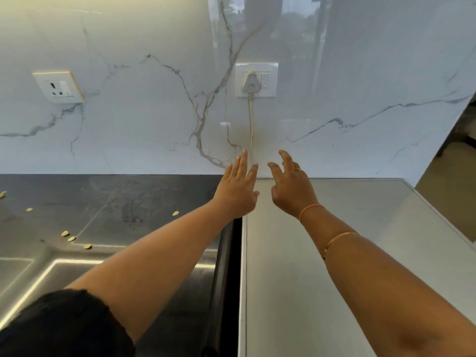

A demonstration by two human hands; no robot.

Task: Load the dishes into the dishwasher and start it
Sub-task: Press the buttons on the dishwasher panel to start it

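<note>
Both hands reach out below the plug (pixel 251 82), holding nothing: my left hand (pixel 238 194) with straight fingers, my right hand (pixel 289 188) loosely spread. Further below the plug, under my right arm, lies a grey top (pixel 334 253), probably the dishwasher's.

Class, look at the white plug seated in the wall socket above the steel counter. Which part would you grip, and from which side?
Probably the plug body: pinch its two side flanks, coming straight from the front. It stands proud of the socket plate, and the cord hangs from its bottom end, so avoid pulling that.
</note>
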